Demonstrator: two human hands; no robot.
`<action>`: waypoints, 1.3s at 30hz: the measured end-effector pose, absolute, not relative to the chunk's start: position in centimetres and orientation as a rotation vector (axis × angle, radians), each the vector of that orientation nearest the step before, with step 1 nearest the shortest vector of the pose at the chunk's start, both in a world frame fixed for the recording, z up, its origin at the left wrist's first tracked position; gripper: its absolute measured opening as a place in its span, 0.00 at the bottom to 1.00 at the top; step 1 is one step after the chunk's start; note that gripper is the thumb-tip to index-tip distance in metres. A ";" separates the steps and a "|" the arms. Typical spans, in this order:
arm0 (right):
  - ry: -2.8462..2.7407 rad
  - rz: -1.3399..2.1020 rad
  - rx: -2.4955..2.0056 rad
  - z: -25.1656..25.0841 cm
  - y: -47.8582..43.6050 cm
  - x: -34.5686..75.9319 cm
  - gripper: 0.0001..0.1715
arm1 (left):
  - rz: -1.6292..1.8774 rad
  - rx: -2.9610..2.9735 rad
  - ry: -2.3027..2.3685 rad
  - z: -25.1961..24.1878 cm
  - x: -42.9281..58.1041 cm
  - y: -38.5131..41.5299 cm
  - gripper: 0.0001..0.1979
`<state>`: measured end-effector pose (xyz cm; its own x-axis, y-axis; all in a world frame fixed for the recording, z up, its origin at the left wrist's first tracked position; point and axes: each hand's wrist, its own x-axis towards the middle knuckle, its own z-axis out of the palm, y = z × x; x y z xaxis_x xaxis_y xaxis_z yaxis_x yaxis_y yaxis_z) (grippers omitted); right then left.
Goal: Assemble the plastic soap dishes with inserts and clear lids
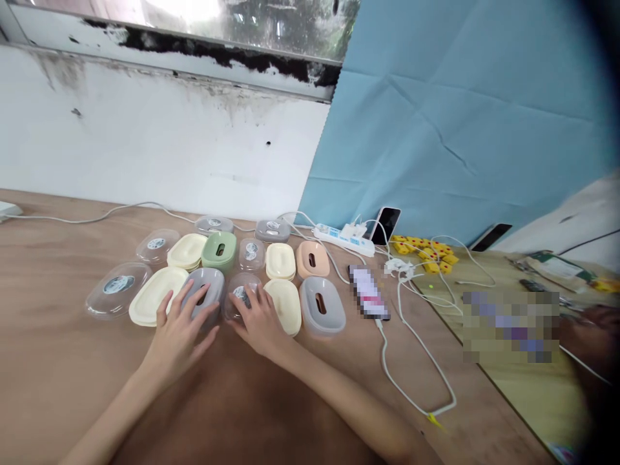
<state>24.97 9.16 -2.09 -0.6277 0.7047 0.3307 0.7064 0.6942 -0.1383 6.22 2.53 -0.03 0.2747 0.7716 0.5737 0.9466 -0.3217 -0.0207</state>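
My left hand (180, 329) lies with fingers spread on a grey soap-box base (206, 294) on the wooden table (58, 374). My right hand (259, 323) rests with fingers apart on a clear plastic lid (239, 292) just beside it. Around them lie cream bases (155, 296), a green base (219, 250), a peach one (312, 258), another grey one (322, 305) and several more clear lids (119, 287).
A phone (369, 292) on a white cable lies right of the boxes. A white power strip (343, 237), tangled cables and yellow blocks (426, 248) sit at the back right, before a blue cloth. Another person's hand shows at the far right edge.
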 end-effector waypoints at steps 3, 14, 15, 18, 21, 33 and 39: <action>-2.484 -0.061 -1.100 -2.4 9.6 24.9 0.27 | -0.678 -2.170 -1.509 0.3 6.0 2.4 0.14; -2.570 -0.243 -0.923 -3.9 10.2 24.5 0.26 | -0.877 -2.318 -1.447 -0.4 7.2 2.0 0.14; -2.584 -0.250 -0.904 -3.8 10.1 24.5 0.26 | -0.865 -2.328 -1.437 -0.5 7.4 2.0 0.14; -2.574 -0.242 -0.878 -2.9 9.2 25.4 0.29 | -0.810 -2.367 -1.392 -0.6 7.9 2.2 0.14; -2.445 -0.264 -0.952 -1.0 7.9 28.2 0.29 | -0.798 -2.401 -1.356 -0.5 8.4 2.2 0.15; -1.894 0.032 -1.923 -1.1 6.4 36.6 0.49 | -0.815 -2.468 -1.351 -0.2 9.9 1.5 0.17; -1.733 0.166 -1.722 -1.9 7.1 36.8 0.48 | -0.733 -2.476 -1.362 -0.5 8.9 1.9 0.18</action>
